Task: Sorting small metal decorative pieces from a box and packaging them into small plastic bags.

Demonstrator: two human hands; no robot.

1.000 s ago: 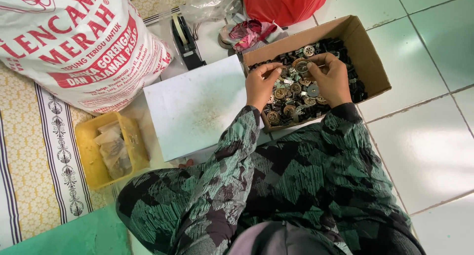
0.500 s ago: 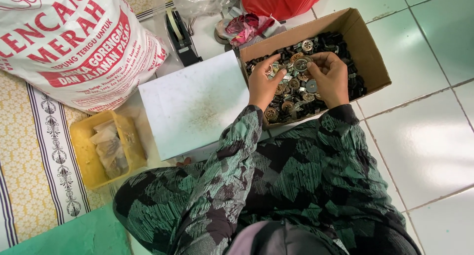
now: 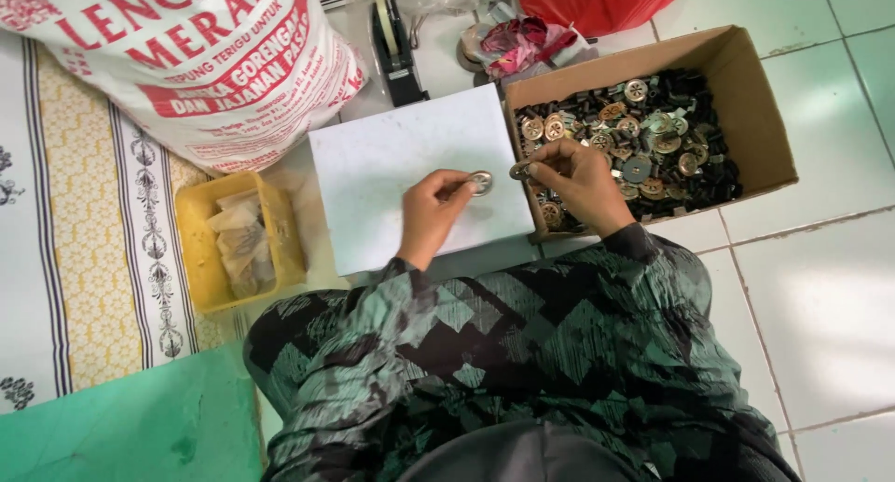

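A person seated on the tiled floor (image 3: 820, 305) works over a white board (image 3: 392, 179) lying flat between a printed sack (image 3: 186, 62) and a cardboard box (image 3: 746, 109). The left hand (image 3: 431, 212) is closed in a pinch on a round silver metal piece (image 3: 480, 183), held over the board's right half with its flat face turned up toward the camera; being round, it shows no long axis. The right hand (image 3: 578, 179) pinches a small dark piece (image 3: 520, 171) at the board's right edge, just beside the box's near-left corner; which way it points is too small to tell. The two pieces are near each other but apart. The box is filled with mixed round metal discs and dark parts (image 3: 643, 137). A yellow tray (image 3: 238, 240) of folded packets sits off the board's left edge, and a tape dispenser (image 3: 396, 44) stands beyond its far edge.
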